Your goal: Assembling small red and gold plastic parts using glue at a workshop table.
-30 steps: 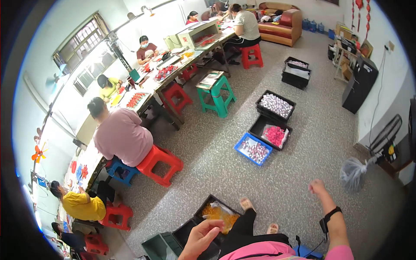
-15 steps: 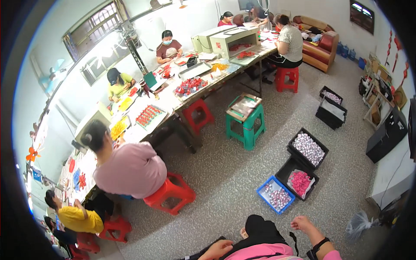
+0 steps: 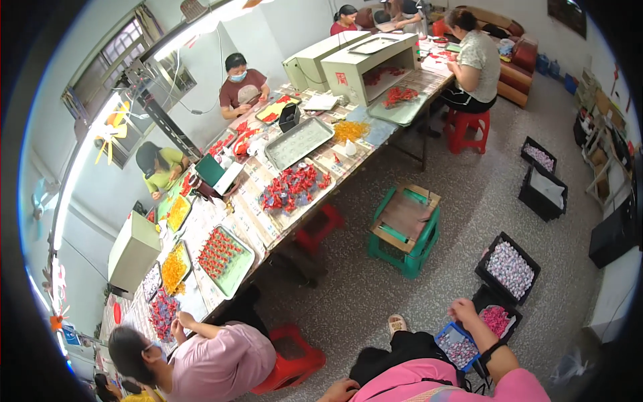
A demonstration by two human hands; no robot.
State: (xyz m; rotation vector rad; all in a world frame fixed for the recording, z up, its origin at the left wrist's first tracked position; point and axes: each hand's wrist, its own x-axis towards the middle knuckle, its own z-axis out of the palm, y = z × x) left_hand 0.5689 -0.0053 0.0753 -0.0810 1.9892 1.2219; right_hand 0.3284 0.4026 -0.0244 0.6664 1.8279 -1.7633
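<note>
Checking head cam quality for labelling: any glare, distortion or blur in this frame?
Head view: strong fisheye, long table edge bows, black vignette at the corners; window and ceiling strip light blown out to white; floor evenly lit with soft shadows; centre sharp, right hand and left hand near the lower rim slightly soft.

Small red label on beige machine

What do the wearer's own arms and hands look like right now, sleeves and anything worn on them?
Both hands are bare, no gloves. The right hand has a dark band, like a watch or bracelet, around the wrist, with a short pink sleeve higher up. Only part of the left hand shows at the lower edge; nothing worn on it is visible.
</note>
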